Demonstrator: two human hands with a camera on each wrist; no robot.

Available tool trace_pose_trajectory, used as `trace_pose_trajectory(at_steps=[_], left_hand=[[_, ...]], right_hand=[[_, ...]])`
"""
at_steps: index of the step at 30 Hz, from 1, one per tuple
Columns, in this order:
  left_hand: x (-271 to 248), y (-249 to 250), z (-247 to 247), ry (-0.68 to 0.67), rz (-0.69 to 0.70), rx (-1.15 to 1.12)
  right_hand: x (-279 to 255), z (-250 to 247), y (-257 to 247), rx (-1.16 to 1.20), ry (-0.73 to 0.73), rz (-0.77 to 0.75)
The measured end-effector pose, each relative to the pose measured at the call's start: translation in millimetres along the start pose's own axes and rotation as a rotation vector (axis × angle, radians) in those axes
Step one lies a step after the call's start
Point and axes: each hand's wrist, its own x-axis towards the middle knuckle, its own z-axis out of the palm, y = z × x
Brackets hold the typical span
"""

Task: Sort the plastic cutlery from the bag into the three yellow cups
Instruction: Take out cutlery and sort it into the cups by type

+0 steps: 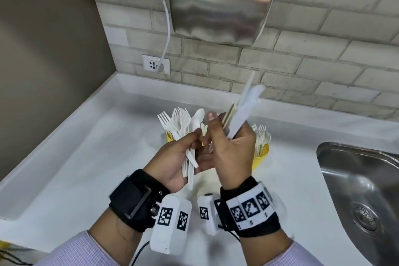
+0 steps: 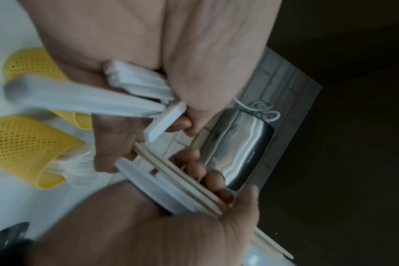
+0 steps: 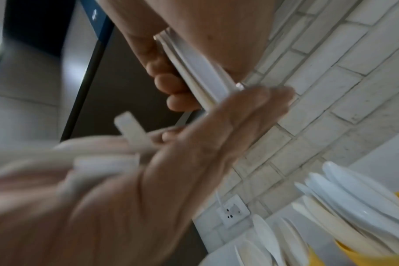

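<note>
Both hands are raised over the white counter (image 1: 90,157). My left hand (image 1: 190,142) grips a mixed bundle of white plastic forks and spoons (image 1: 183,121) by the handles, heads fanned upward. My right hand (image 1: 224,129) grips a bundle of white knives (image 1: 244,106) pointing up and right, blurred. Behind the hands stand yellow cups: one (image 1: 169,136) on the left, mostly hidden, and one (image 1: 262,155) on the right holding forks. In the left wrist view two mesh yellow cups (image 2: 23,142) appear. The right wrist view shows spoons (image 3: 353,194) standing in a yellow cup (image 3: 362,255).
A steel sink (image 1: 362,183) is set into the counter at right. A steel wall-mounted dryer (image 1: 220,2) hangs on the brick wall, its white cord (image 1: 167,34) running to a socket (image 1: 155,64). A brown wall closes off the left side.
</note>
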Motion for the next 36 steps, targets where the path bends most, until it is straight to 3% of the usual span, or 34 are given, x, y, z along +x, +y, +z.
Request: trace_pose_trajectory(at_steps=[7, 12, 15, 19, 22, 26, 30, 34, 36], left_hand=[[-7, -1, 2, -0.006, 0.002, 0.045], [-7, -5, -10, 0.055, 0.135, 0.246], [-7, -6, -16, 0.116, 0.226, 0.331], [-5, -1, -10, 0.128, 0.515, 0.448], [-9, 24, -3, 0.053, 0.703, 0.574], [-15, 48, 8, 0.037, 0.848, 1.145], [-11, 35, 16, -0.079, 0.899, 1.523], [-8, 32, 11, -0.005, 0.912, 1.334], [-5, 34, 5, -0.045, 0.859, 1.280]], right_hand=[[0, 0, 14, 0.024, 0.003, 0.043], [19, -17, 6, 0.202, 0.133, 0.111], [32, -36, 17, 0.129, 0.187, 0.135], [25, -52, 50, -0.187, 0.008, 0.127], [8, -55, 70, -0.345, -0.123, 0.110], [-3, -50, 78, -0.465, -0.204, 0.111], [-2, -40, 76, -0.494, -0.280, 0.058], [-2, -40, 75, -0.517, -0.306, 0.105], [-2, -42, 77, -0.511, -0.295, 0.128]])
